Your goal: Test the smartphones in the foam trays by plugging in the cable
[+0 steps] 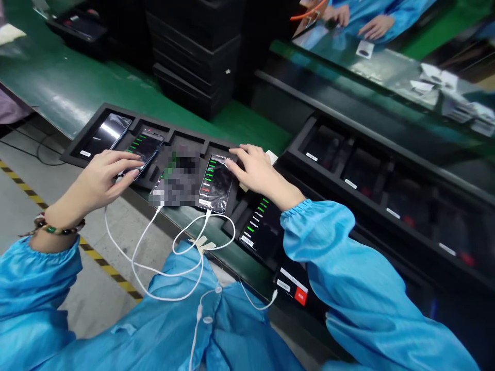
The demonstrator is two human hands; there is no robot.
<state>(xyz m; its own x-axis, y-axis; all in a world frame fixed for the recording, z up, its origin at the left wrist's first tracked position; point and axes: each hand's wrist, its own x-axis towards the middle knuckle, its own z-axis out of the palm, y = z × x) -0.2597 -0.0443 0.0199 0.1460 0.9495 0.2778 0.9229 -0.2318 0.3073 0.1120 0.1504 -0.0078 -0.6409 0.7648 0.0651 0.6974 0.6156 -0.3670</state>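
My left hand (110,175) is closed around the lower end of a smartphone (149,141) with green text on its screen, thumb at the edge and fingers over the glass. A white cable (116,256) runs up to beneath this hand; its end is hidden. My right hand (257,167) rests with fingers stretched at the upper right of a film-covered smartphone (216,183), thumb at its edge. That phone shows green and red lines and has a white cable plugged into its bottom. Between the hands, a blurred-out phone (176,178) is also cabled.
The black foam tray (185,135) also holds a dark phone (106,135). Two more phones (261,226) (294,281) lie at right, near a loose cable plug (274,295). Stacked black trays (193,56) stand behind; a phone-filled tray (371,175) is at right. A co-worker's hands (377,27) appear beyond.
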